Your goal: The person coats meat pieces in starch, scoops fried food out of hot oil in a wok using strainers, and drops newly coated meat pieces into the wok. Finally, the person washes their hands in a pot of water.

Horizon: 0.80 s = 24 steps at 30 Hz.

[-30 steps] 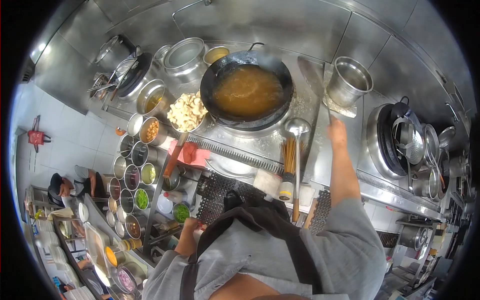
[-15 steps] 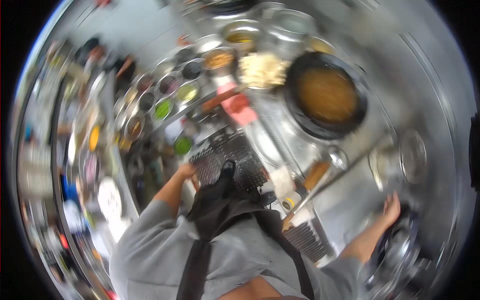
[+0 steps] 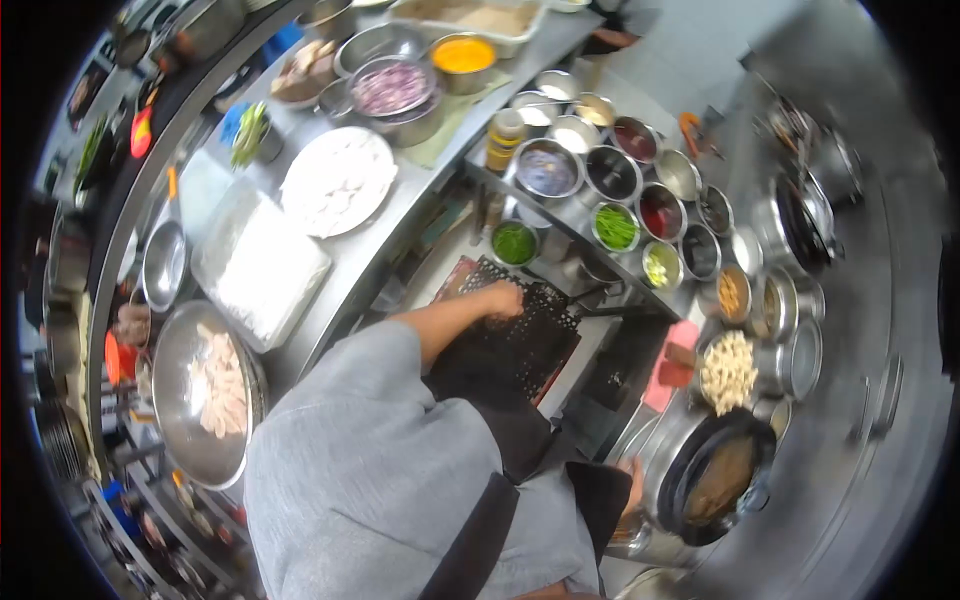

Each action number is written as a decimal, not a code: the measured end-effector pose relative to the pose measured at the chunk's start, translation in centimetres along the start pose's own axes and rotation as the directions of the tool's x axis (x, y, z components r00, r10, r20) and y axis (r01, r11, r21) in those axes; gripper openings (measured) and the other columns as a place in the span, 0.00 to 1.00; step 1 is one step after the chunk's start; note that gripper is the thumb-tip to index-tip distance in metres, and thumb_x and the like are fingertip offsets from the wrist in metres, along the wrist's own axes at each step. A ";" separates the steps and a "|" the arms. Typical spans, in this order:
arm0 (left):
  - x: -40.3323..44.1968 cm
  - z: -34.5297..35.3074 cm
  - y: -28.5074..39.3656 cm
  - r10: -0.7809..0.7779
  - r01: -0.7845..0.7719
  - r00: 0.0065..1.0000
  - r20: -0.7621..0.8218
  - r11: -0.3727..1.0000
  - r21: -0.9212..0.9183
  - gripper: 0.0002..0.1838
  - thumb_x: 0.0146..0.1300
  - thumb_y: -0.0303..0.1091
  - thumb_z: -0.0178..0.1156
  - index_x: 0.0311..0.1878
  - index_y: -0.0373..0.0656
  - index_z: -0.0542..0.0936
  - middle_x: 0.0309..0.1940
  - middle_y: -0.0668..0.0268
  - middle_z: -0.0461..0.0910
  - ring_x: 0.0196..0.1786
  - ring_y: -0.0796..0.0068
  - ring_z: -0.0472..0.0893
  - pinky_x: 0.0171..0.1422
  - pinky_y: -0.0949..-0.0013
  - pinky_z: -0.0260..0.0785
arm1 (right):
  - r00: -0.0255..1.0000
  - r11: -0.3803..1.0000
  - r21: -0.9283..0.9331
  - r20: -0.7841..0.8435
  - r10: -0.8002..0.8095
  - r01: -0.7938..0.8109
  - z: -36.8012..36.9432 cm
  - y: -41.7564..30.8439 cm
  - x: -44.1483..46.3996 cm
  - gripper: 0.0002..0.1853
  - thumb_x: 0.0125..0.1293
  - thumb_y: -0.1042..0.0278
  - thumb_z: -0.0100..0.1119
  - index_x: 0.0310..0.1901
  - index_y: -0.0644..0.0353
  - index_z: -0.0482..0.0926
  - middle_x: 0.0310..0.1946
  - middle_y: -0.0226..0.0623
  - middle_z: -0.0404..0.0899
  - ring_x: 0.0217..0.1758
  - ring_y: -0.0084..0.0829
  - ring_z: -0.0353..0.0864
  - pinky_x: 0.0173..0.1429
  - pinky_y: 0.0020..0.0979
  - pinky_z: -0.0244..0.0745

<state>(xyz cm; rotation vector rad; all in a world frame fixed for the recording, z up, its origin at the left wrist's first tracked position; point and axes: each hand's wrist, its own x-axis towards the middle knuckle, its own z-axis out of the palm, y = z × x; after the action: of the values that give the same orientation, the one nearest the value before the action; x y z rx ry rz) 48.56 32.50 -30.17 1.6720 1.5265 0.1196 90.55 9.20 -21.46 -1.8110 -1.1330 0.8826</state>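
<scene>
My left hand [image 3: 505,300] hangs loosely curled above the black perforated floor mat [image 3: 545,310], and nothing shows in its fingers. A small pot of chopped greens [image 3: 515,243] stands close beyond it. My right hand [image 3: 633,485] is low beside my body, partly hidden by the dark apron and blurred, so its fingers are unclear. It is nearest to a black wok [image 3: 757,440] holding brown liquid. A pot heaped with pale cubes [image 3: 728,370] is beyond the wok. On my left, a large metal bowl [image 3: 175,410] holds pale raw meat strips.
A steel counter [image 3: 345,270] on the left bears a white plate [image 3: 340,180], a clear tub of white food [image 3: 265,275], a pot of chopped purple onion [image 3: 392,88] and a pot of orange food [image 3: 463,55]. Several seasoning pots [image 3: 612,173] crowd the corner ahead.
My view and body have turned left, bringing the left counter close and the wok to the lower right. My right hand, earlier outstretched over the stove, is now near my side.
</scene>
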 end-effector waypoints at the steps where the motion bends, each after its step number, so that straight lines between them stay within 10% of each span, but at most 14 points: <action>1: -0.3 0.2 -0.6 -0.085 0.084 0.996 0.006 0.978 -0.192 0.10 0.57 0.38 0.59 0.29 0.41 0.82 0.22 0.58 0.83 0.21 0.67 0.82 0.28 0.65 0.76 | 1.000 1.000 0.022 0.014 0.016 -0.016 2.4 -4.2 2.1 0.17 0.64 0.69 0.61 0.53 0.65 0.77 0.40 0.41 0.81 0.35 0.28 0.81 0.38 0.27 0.77; 6: -5.3 -5.0 -2.0 -0.267 0.249 0.963 0.039 0.826 -0.506 0.12 0.62 0.39 0.60 0.43 0.43 0.78 0.30 0.67 0.81 0.28 0.76 0.82 0.27 0.70 0.74 | 0.760 0.839 -0.207 0.567 -0.317 0.504 14.6 -16.2 12.1 0.18 0.64 0.69 0.60 0.55 0.64 0.76 0.44 0.36 0.78 0.34 0.22 0.80 0.31 0.21 0.76; 8: -9.9 -8.0 -1.1 -0.180 0.138 0.984 -0.015 0.803 -0.579 0.12 0.63 0.39 0.60 0.43 0.42 0.78 0.29 0.66 0.81 0.29 0.77 0.81 0.28 0.71 0.73 | 0.634 0.774 -0.149 0.678 -0.373 0.615 18.9 -18.8 13.7 0.17 0.62 0.70 0.62 0.51 0.67 0.78 0.38 0.37 0.80 0.31 0.23 0.79 0.32 0.24 0.74; 9: -12.6 -10.1 -1.0 -0.167 0.095 0.984 -0.058 0.777 -0.622 0.12 0.63 0.39 0.60 0.43 0.41 0.78 0.30 0.66 0.81 0.30 0.78 0.81 0.28 0.72 0.72 | 0.638 0.821 -0.161 0.715 -0.285 0.547 21.5 -20.8 13.4 0.17 0.61 0.65 0.62 0.48 0.65 0.80 0.39 0.46 0.81 0.35 0.39 0.82 0.42 0.33 0.75; 12: -20.1 -14.8 -0.8 -0.232 0.035 0.957 -0.171 0.683 -0.730 0.12 0.64 0.37 0.60 0.46 0.40 0.78 0.33 0.66 0.81 0.32 0.80 0.80 0.30 0.75 0.69 | 0.371 0.714 0.055 0.825 -0.427 0.698 30.3 -23.0 12.4 0.19 0.62 0.63 0.63 0.50 0.66 0.79 0.39 0.46 0.81 0.38 0.36 0.83 0.43 0.31 0.76; 14: -24.3 -15.4 -1.7 -0.304 -0.036 0.905 -0.296 0.641 -0.767 0.12 0.64 0.36 0.59 0.47 0.40 0.78 0.34 0.67 0.81 0.33 0.80 0.79 0.31 0.75 0.69 | 0.343 0.970 0.041 0.931 -0.124 0.240 36.4 -24.0 9.7 0.19 0.64 0.61 0.62 0.51 0.66 0.79 0.34 0.40 0.83 0.33 0.25 0.83 0.35 0.26 0.77; 20: -33.9 -17.9 -3.5 -0.635 -0.070 0.566 -0.527 0.599 -0.798 0.11 0.63 0.32 0.60 0.47 0.39 0.77 0.35 0.69 0.80 0.34 0.80 0.79 0.33 0.77 0.67 | 0.124 0.903 0.019 0.991 0.038 -0.429 51.8 -24.3 0.8 0.17 0.65 0.69 0.58 0.49 0.74 0.72 0.38 0.47 0.79 0.40 0.37 0.84 0.37 0.27 0.80; 24: -36.3 -19.4 -5.2 -0.688 -0.086 0.326 -0.649 0.662 -0.745 0.11 0.62 0.30 0.60 0.46 0.39 0.77 0.33 0.71 0.76 0.33 0.83 0.77 0.32 0.78 0.66 | 0.328 0.726 0.198 0.944 0.040 -0.659 55.9 -24.3 -1.4 0.19 0.60 0.80 0.51 0.53 0.76 0.68 0.49 0.50 0.74 0.45 0.42 0.81 0.46 0.36 0.83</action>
<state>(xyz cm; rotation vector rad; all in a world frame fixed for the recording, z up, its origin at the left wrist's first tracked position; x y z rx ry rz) 24.13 10.70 -4.68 0.5155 2.1961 1.4546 33.04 29.31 -23.70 -0.9683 -0.8119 2.4383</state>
